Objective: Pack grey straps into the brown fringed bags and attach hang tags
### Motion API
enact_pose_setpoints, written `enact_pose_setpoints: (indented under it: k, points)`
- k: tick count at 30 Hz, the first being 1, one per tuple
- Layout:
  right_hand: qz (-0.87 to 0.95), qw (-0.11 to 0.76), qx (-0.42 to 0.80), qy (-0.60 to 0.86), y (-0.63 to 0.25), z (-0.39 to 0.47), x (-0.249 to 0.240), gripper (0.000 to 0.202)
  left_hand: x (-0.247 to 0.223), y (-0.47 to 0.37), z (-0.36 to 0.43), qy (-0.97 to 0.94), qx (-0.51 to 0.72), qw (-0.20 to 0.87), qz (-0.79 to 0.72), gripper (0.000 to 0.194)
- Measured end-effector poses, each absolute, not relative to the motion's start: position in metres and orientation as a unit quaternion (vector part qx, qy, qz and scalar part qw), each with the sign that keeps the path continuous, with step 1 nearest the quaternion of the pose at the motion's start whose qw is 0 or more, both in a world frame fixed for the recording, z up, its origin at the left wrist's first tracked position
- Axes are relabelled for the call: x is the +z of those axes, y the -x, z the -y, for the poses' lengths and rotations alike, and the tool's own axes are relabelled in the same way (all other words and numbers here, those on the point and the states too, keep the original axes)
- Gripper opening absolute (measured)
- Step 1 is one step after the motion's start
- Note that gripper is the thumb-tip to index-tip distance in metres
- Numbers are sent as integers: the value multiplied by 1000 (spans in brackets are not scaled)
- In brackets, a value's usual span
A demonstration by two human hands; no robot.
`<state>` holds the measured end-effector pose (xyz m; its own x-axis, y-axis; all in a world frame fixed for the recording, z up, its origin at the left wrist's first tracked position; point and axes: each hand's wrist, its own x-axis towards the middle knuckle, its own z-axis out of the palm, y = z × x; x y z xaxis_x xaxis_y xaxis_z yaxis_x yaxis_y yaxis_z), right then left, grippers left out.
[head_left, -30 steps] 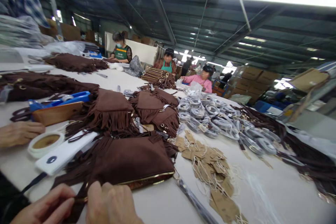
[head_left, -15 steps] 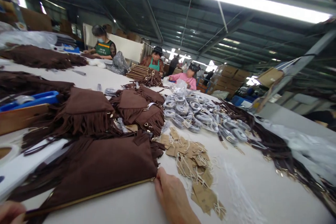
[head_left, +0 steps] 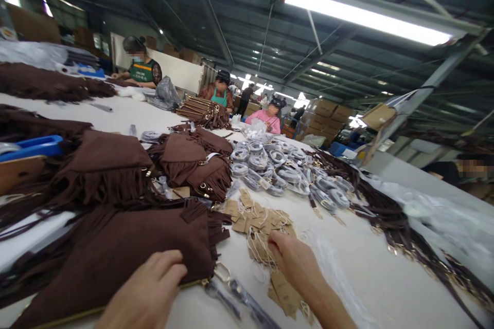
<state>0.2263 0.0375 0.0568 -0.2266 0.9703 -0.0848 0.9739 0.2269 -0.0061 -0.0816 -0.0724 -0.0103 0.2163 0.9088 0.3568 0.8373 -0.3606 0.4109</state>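
A dark brown fringed bag (head_left: 127, 247) lies flat in front of me, its gold zip along the near edge. My left hand (head_left: 144, 288) rests over its near part, fingers slightly bent and thumb hidden. To the right, my right hand (head_left: 299, 264) reaches down to a heap of brown paper hang tags (head_left: 254, 218) with white strings. Its fingers are drawn together at the heap; the tips are hidden, so what they hold cannot be made out. A metal clasp (head_left: 223, 271) and a plastic-wrapped strap (head_left: 250, 300) lie by the bag's zip end.
Beyond the tags lie several coiled, wrapped straps (head_left: 278, 164). More fringed bags (head_left: 108, 159) are piled at left, near a blue tray (head_left: 36, 148). Dark straps with gold hooks (head_left: 393, 211) run along the right. Co-workers sit across the table, one in pink (head_left: 266, 119).
My right hand has left the bag's zip corner and moved right to the tags. My left hand has moved from the bag's left corner onto its near middle. The clasp now shows.
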Motion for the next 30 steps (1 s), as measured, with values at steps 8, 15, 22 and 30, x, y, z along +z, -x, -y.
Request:
enact_pose_setpoints:
  k: [8,15,22,30]
  points:
    - [-753,89,-112,-643,-268,-1,43,26,26,7,11,-820,81,184,-537,41]
    - [-741,41,-107,-662,-258,-12,11,18,0,18,-10,-826,123,189,-516,35]
    - [-765,11,-137,-629,-255,-18,16,15,-2,19,-8,-824,152,186,-513,34]
    - [-796,-64,-173,-577,-268,-13,2,11,4,21,-8,-822,155,195,-512,32]
